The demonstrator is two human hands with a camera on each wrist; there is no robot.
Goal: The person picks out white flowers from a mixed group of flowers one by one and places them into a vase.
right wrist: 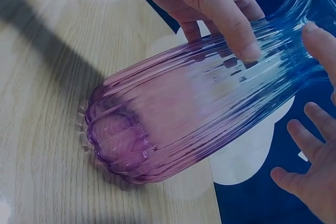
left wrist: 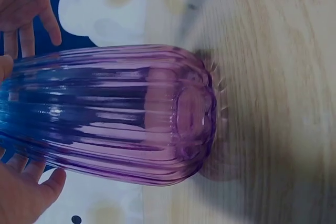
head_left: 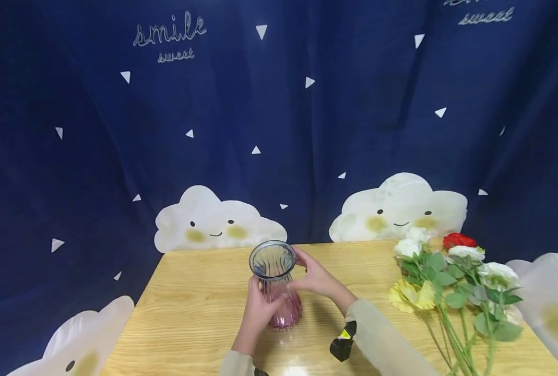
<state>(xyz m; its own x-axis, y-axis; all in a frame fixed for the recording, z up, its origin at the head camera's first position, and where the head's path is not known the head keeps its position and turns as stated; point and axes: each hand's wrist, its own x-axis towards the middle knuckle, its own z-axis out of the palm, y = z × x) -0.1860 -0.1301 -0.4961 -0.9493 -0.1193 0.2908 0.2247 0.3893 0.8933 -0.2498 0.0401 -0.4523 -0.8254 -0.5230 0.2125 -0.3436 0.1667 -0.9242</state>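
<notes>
So a ribbed glass vase (head_left: 275, 286) is being held over the middle of the table (head_left: 189, 303), mouth up and pretty much upright — whether the base is actually touching the wood can't quite be told. It's tinted blue up at the flared rim and fades to pinkish purple at the bottom. It's gripped from both sides: the lower part is held by the left hand (head_left: 260, 308), thumb laid across the front, while the neck just under the rim is held by the right hand (head_left: 317, 279), with a couple of its fingers spread clear of the glass in the right wrist view. Light sleeves (head_left: 391, 339) are worn, and a black gadget (head_left: 341, 349) with a yellow patch can be spotted by the right wrist. Well off to the right, a bunch of flowers is laid out — white flowers (head_left: 498, 275), a red flower (head_left: 459, 240) and a yellow flower (head_left: 412, 296), with green stems (head_left: 454, 337) pointed toward the near edge. Everything's backed by a navy curtain (head_left: 241, 104) printed with triangles and smiley clouds (head_left: 203, 209).
</notes>
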